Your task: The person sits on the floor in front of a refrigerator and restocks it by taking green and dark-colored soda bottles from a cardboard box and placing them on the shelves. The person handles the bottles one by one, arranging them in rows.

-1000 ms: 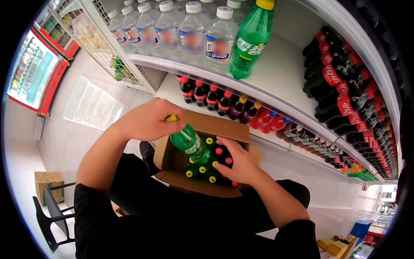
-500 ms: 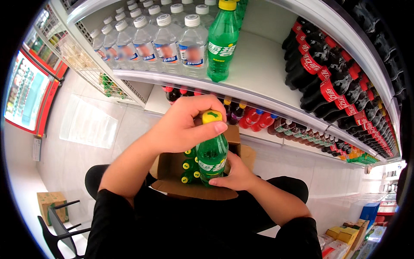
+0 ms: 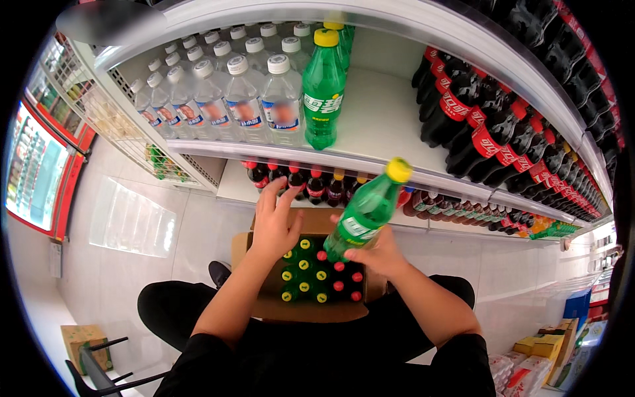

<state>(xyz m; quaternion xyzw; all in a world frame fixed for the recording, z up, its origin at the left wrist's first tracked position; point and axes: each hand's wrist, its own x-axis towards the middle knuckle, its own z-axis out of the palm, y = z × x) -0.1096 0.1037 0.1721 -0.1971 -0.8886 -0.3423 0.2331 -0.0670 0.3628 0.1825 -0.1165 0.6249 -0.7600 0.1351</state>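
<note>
My right hand (image 3: pixel 376 254) grips the lower part of a green soda bottle (image 3: pixel 368 210) with a yellow cap, tilted with its top to the right, in front of the shelf edge. My left hand (image 3: pixel 276 221) is held up with fingers apart and holds nothing, over the left side of an open cardboard box (image 3: pixel 264 308). Inside the box stand several yellow-capped green bottles (image 3: pixel 303 265) and red-capped bottles (image 3: pixel 338 286). On the shelf (image 3: pixel 383 109) above, another green soda bottle (image 3: pixel 323 92) stands upright at the front, with more green bottles behind it.
Clear water bottles (image 3: pixel 279 99) fill the shelf's left part; dark cola bottles (image 3: pixel 466 106) crowd its right. A lower shelf holds dark bottles (image 3: pixel 316 185). Beside me are a black stool (image 3: pixel 99 374) and a carton (image 3: pixel 81 336). A red-framed fridge (image 3: pixel 40 172) stands far left.
My left hand has let go of the bottle's cap and moved left. My right hand has raised the bottle and tilted it rightward, revealing more of the box's contents.
</note>
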